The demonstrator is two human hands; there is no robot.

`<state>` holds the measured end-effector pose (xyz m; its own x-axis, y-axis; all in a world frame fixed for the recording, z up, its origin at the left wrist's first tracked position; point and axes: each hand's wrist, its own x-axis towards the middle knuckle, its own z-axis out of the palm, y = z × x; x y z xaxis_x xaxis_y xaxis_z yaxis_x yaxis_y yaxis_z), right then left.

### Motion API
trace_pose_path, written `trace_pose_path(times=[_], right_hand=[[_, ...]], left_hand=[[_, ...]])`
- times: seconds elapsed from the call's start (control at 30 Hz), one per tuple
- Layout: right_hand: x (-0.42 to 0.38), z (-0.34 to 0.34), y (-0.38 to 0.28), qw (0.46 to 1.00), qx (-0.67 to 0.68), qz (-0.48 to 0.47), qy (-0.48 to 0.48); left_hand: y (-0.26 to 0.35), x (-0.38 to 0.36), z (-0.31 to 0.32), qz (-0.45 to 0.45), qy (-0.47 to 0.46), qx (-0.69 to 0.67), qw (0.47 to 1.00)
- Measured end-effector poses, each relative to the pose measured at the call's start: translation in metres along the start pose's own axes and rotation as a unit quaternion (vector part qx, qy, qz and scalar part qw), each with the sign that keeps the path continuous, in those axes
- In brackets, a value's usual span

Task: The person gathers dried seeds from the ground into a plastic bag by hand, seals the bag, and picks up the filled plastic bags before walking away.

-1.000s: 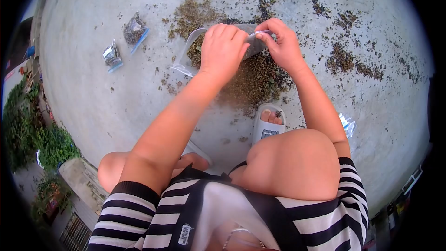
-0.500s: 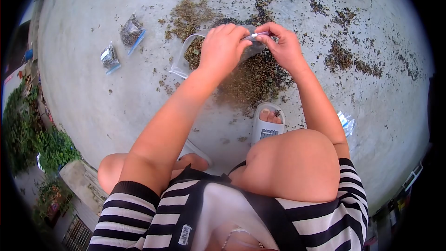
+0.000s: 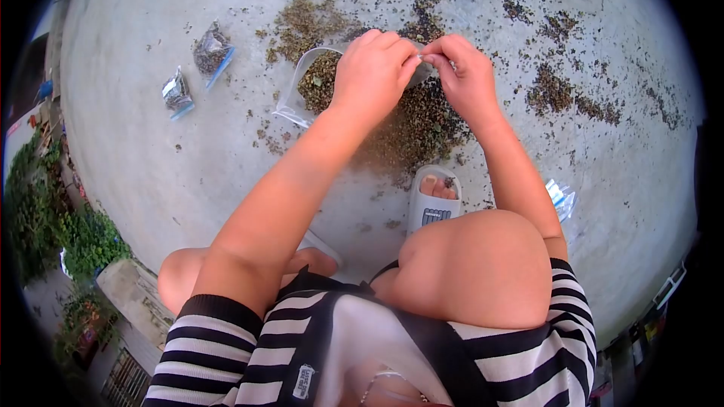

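Observation:
A clear plastic zip bag (image 3: 296,99) lies on the concrete, partly filled with dried brown-green plant bits (image 3: 320,83). My left hand (image 3: 375,71) is closed over the bag's top edge, its thumb and fingers pressed together. Close to its fingertips, my right hand (image 3: 464,75) pinches the same edge between thumb and finger. Only a small whitish piece of the edge shows between the two hands; the rest of the closure is hidden by my fingers.
A loose heap of dried plant bits (image 3: 411,132) lies under and beside the bag, with more scattered to the right. Two filled zip bags (image 3: 212,51) (image 3: 177,93) rest at the left. Some plastic packaging (image 3: 560,200) lies right of my knee. My slippered foot (image 3: 436,200) stands below the heap.
My left hand has shifted right along the bag's edge, so its fingertips are nearer my right hand. The white strip seen between them is now mostly covered.

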<state>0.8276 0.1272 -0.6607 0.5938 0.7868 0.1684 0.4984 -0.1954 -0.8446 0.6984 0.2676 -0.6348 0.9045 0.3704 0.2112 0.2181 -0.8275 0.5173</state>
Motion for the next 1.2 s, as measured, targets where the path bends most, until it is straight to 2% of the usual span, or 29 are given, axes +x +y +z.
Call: trace_pose_path(times=[0.2, 0.3, 0.4, 0.5, 0.83, 1.2], right_hand=[[-0.002, 0.002, -0.004, 0.999, 0.015, 0.031, -0.015], [-0.001, 0.001, 0.001, 1.0, 0.012, -0.001, -0.001], [0.005, -0.006, 0.006, 0.999, 0.01, -0.028, -0.026], [0.009, -0.008, -0.002, 0.998, -0.014, -0.062, -0.03], [-0.005, -0.005, 0.01, 0.999, 0.02, -0.003, -0.039], [-0.008, -0.004, 0.018, 0.998, 0.043, -0.002, -0.055]], left_hand=[[-0.001, -0.001, -0.007, 0.002, -0.03, 0.011, 0.999], [-0.001, -0.001, -0.003, -0.003, -0.026, 0.009, 1.0], [0.001, -0.003, 0.005, -0.013, -0.001, -0.011, 1.0], [0.0, 0.001, 0.001, 0.011, -0.007, 0.039, 0.999], [-0.02, -0.022, -0.021, -0.02, -0.043, 0.083, 0.995], [-0.024, -0.039, -0.029, 0.016, -0.004, 0.122, 0.992]])
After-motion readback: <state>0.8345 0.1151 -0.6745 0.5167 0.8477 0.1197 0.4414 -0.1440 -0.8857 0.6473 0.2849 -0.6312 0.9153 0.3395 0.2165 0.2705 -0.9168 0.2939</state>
